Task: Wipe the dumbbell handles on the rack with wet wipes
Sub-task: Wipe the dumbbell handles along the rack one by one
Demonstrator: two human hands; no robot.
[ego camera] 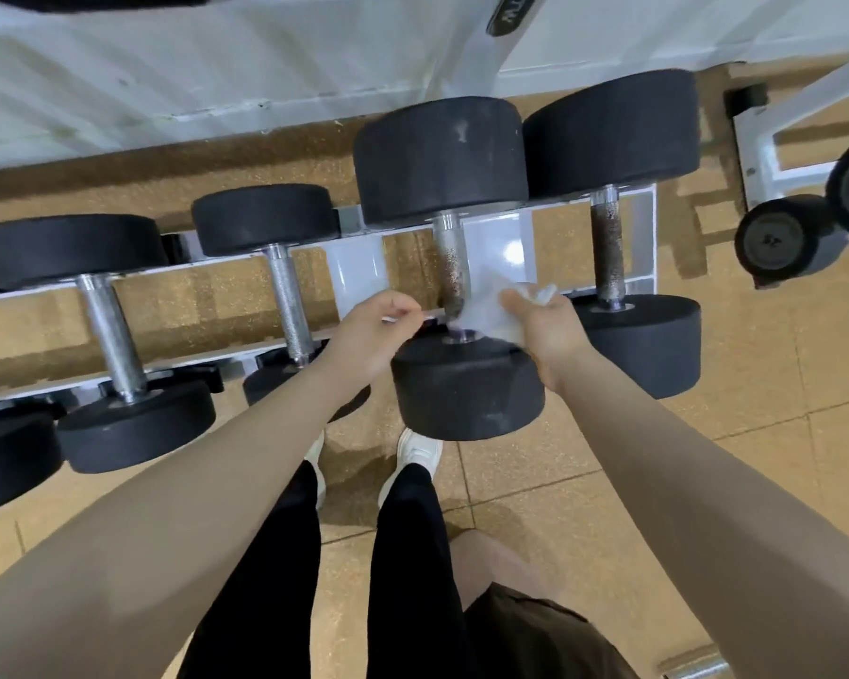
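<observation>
The white metal rack (349, 267) is the biggest thing here, two pale rails running from nine o'clock up toward three o'clock, and it carries a row of dumbbells laid across it, black round heads overhanging each rail. At two o'clock lies the far-right dumbbell (613, 139), its bar brown and pitted with rust. Just beside it, at the centre, lies the large dumbbell (442, 159), with broad, matte, scuffed rubber heads; its handle (449, 267) is bright steel at the top and speckled with rust lower down. Toward ten o'clock sits a smaller dumbbell (265, 218) with a thin knurled bar, and at nine o'clock another dumbbell (69, 247) with a thick smooth chrome bar.

The floor (707, 433) is tan speckled rubber tiling, with white shoes (415, 453) and black trouser legs at six o'clock.

The right hand (545, 330) has its fingers curled round a crumpled, thin, translucent white wet wipe (491, 306), which lies against the lower right side of the central handle, just above the near head. The left hand (368, 330) is at the left of that handle, finger and thumb pinching a small white edge, seemingly of the same wipe, though I cannot tell for sure.
</observation>
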